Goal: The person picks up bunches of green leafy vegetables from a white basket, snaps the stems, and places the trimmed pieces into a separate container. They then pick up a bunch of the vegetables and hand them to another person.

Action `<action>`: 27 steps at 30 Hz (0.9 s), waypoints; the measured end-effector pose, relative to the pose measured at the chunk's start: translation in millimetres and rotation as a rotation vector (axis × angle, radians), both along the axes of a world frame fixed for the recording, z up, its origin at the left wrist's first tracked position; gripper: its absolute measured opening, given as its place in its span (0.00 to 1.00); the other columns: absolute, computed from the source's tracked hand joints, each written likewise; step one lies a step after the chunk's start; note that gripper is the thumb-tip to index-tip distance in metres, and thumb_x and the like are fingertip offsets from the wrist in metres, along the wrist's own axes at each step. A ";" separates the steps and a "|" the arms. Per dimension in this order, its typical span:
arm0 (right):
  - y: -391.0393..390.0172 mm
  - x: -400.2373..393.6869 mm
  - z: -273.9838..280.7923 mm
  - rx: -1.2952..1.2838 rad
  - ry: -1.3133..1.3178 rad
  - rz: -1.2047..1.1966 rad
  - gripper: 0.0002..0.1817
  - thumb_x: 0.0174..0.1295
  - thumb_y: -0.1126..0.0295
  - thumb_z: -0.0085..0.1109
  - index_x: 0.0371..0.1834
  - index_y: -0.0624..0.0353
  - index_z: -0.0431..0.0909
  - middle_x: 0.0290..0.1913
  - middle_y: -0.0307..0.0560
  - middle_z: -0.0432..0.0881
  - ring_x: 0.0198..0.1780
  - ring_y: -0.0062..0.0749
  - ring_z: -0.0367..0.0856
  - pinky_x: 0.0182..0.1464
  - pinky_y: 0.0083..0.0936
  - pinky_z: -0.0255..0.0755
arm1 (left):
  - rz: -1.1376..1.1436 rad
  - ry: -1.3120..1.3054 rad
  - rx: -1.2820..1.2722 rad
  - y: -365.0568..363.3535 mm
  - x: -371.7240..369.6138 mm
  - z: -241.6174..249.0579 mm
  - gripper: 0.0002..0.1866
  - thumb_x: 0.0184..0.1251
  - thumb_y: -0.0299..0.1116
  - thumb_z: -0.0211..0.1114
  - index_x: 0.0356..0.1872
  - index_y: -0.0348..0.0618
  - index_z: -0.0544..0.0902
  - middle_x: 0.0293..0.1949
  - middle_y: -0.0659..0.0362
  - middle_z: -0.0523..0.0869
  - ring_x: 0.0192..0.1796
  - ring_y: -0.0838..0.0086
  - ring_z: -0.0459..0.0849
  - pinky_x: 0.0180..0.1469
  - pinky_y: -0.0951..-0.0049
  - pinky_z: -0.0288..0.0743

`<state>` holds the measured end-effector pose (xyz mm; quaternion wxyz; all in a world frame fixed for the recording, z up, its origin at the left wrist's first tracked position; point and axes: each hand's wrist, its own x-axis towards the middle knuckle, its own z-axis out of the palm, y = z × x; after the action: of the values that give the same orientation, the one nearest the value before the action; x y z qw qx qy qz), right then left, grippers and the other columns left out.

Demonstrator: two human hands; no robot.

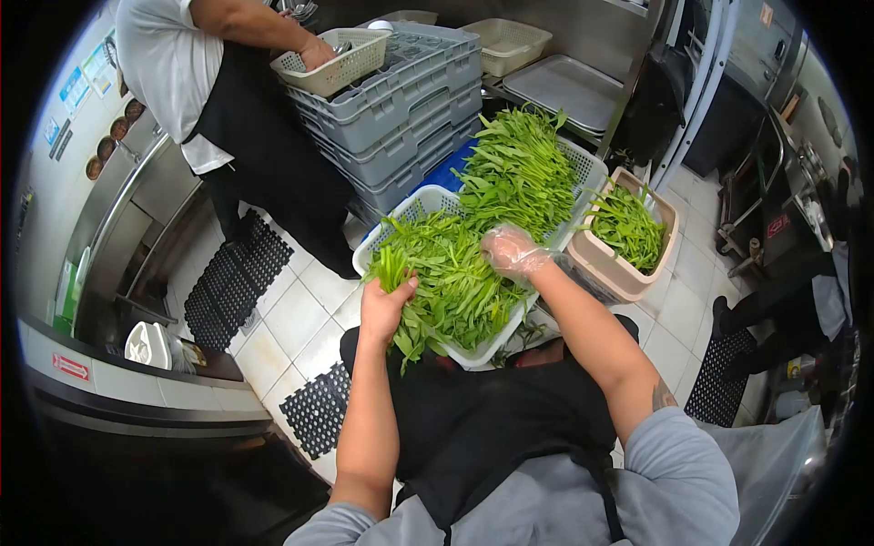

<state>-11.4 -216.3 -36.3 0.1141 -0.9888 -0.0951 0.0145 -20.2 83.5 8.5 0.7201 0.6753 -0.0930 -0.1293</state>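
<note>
A white perforated basket in front of me is heaped with long-stemmed leafy greens, which look like water spinach. My left hand, bare, is closed around a bunch of stems at the basket's left side, thumb on top. On the right, my right hand wears a clear plastic glove. Its fingers curl into the greens at the heap's upper right, with the fingertips partly hidden. Just beyond it, a second white basket holds a dense pile of greens with the stems lined up.
A beige bin with cut green pieces stands on the floor at right. Stacked grey dish racks rise behind the baskets. At upper left a co-worker reaches into a small basket. Black mats lie on the tiles.
</note>
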 end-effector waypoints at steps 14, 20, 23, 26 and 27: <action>2.8 -10.1 38.6 0.049 -0.084 0.156 0.12 0.61 0.66 0.58 0.43 0.56 0.86 0.45 0.58 0.87 0.50 0.54 0.85 0.54 0.46 0.79 | 0.025 -0.264 0.343 -32.9 -2.3 -14.3 0.11 0.65 0.31 0.71 0.45 0.37 0.87 0.33 0.53 0.91 0.36 0.68 0.88 0.44 0.66 0.79; 0.4 -10.9 115.9 0.263 -0.043 0.245 0.17 0.67 0.57 0.60 0.48 0.58 0.87 0.47 0.59 0.87 0.53 0.56 0.84 0.59 0.46 0.75 | -0.002 -0.383 0.544 -61.2 9.1 -12.8 0.15 0.64 0.35 0.70 0.49 0.42 0.88 0.40 0.44 0.91 0.45 0.47 0.89 0.50 0.56 0.80; -14.6 -14.8 119.1 0.346 -0.002 0.178 0.18 0.67 0.56 0.61 0.50 0.58 0.86 0.49 0.58 0.86 0.55 0.55 0.83 0.61 0.45 0.74 | -0.054 -0.322 0.502 -59.0 11.6 -14.9 0.15 0.65 0.34 0.70 0.51 0.43 0.88 0.41 0.49 0.92 0.44 0.56 0.89 0.51 0.61 0.80; -21.0 -19.1 115.1 0.284 0.039 0.132 0.19 0.66 0.57 0.62 0.51 0.59 0.86 0.53 0.58 0.86 0.58 0.55 0.82 0.63 0.45 0.73 | -0.053 -0.265 0.454 -57.4 11.0 -9.6 0.15 0.65 0.34 0.70 0.51 0.40 0.88 0.40 0.51 0.92 0.42 0.62 0.89 0.50 0.64 0.79; -21.0 -21.2 112.5 0.276 0.042 0.111 0.19 0.66 0.57 0.62 0.51 0.59 0.86 0.53 0.58 0.86 0.58 0.55 0.82 0.63 0.45 0.73 | -0.047 -0.244 0.428 -56.8 9.9 -7.8 0.16 0.65 0.34 0.70 0.52 0.41 0.88 0.41 0.49 0.92 0.43 0.58 0.89 0.51 0.63 0.79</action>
<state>-32.7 -237.3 76.2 0.2498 -0.9565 -0.1483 0.0281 -10.3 26.7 0.7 0.5411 0.8206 -0.1655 -0.0802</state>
